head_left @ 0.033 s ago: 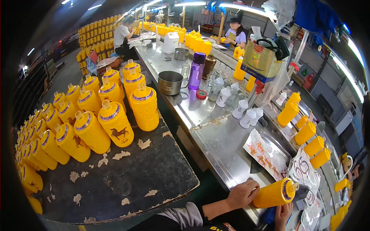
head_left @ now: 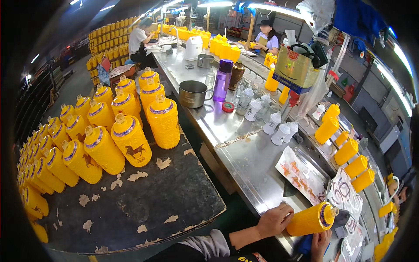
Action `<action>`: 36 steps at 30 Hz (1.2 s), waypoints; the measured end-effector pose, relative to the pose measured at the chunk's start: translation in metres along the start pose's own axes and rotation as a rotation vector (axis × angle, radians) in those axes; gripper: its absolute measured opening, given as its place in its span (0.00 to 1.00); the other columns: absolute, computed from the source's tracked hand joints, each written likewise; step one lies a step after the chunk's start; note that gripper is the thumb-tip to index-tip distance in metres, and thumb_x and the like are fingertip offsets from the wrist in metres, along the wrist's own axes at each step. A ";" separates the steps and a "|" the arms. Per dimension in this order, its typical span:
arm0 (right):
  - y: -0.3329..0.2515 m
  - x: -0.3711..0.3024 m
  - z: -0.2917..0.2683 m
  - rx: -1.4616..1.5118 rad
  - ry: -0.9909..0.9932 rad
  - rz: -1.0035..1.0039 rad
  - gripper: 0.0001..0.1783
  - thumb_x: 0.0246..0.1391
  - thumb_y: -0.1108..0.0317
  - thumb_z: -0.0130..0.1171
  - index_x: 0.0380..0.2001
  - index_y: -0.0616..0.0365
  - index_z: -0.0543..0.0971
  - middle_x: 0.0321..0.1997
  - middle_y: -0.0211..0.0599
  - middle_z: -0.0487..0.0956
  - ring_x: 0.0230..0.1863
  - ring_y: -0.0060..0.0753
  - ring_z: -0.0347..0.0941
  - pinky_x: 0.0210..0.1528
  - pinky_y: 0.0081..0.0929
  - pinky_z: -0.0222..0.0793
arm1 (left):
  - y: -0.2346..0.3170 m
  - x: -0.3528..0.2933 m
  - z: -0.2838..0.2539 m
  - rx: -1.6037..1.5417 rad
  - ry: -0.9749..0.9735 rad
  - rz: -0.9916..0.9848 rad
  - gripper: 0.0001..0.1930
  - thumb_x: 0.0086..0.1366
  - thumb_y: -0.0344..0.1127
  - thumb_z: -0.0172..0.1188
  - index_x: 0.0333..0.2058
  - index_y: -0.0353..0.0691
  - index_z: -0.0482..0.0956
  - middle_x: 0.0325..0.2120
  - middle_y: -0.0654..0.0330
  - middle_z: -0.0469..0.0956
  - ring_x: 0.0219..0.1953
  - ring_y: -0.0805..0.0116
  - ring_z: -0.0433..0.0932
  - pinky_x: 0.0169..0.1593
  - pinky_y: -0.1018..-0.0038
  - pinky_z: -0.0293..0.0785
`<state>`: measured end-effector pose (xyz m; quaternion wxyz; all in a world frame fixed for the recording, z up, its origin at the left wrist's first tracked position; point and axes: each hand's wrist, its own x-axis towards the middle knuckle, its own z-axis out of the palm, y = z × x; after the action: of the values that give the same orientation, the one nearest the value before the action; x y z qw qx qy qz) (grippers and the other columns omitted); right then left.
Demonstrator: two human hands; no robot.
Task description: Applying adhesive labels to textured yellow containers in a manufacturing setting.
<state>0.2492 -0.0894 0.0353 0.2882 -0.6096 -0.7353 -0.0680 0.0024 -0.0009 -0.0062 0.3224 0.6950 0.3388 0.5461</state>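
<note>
A yellow bottle [head_left: 307,220] with a patterned collar band and a clear neck lies tilted over the metal bench, neck pointing right. My left hand [head_left: 274,221] grips it around its base end. Just below the bottle's neck end is my right hand [head_left: 321,245], its fingers curled; what they hold, if anything, is hidden. Something blue shows beside that hand. Close behind the neck stands a dark block-shaped object [head_left: 342,218]. A sheet with orange horse decals [head_left: 301,177] rests in a metal tray, beside a clear plastic sheet [head_left: 345,192] with dark curved band decals.
Many finished-looking yellow bottles [head_left: 131,142] crowd the worn black table [head_left: 144,209] at left. Along the metal bench [head_left: 235,161] stand a metal pot [head_left: 192,94], a purple drink bottle [head_left: 222,83] and several white-and-clear small bottles [head_left: 273,123]. More yellow bottles [head_left: 347,151] line the right side. Two people work farther back.
The yellow bottles along the right side have shifted very slightly toward me. My hands and the bottle I grip look unmoved.
</note>
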 end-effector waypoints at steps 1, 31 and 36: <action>0.000 0.000 0.000 0.001 0.002 0.007 0.08 0.58 0.68 0.57 0.35 0.62 0.78 0.41 0.51 0.76 0.44 0.59 0.69 0.48 0.49 0.65 | 0.001 0.000 0.000 -0.009 -0.001 -0.003 0.06 0.64 0.33 0.56 0.38 0.39 0.74 0.31 0.51 0.76 0.31 0.52 0.78 0.35 0.65 0.75; -0.003 -0.005 0.002 0.200 0.074 0.158 0.06 0.51 0.75 0.56 0.31 0.62 0.70 0.35 0.43 0.70 0.39 0.46 0.65 0.44 0.33 0.61 | 0.004 0.004 0.002 0.114 0.026 0.050 0.05 0.64 0.32 0.56 0.37 0.39 0.74 0.30 0.50 0.76 0.32 0.48 0.78 0.35 0.62 0.74; 0.027 -0.030 -0.010 0.495 0.142 0.353 0.16 0.60 0.74 0.51 0.52 0.62 0.74 0.52 0.37 0.75 0.49 0.29 0.69 0.51 0.24 0.62 | 0.005 -0.001 0.004 -0.004 0.020 0.028 0.05 0.65 0.30 0.55 0.38 0.36 0.75 0.30 0.51 0.75 0.31 0.54 0.75 0.37 0.70 0.71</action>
<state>0.2806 -0.1134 0.0218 0.4858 -0.6329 -0.5903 0.1218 0.0068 -0.0047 -0.0029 0.3126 0.6935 0.3311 0.5583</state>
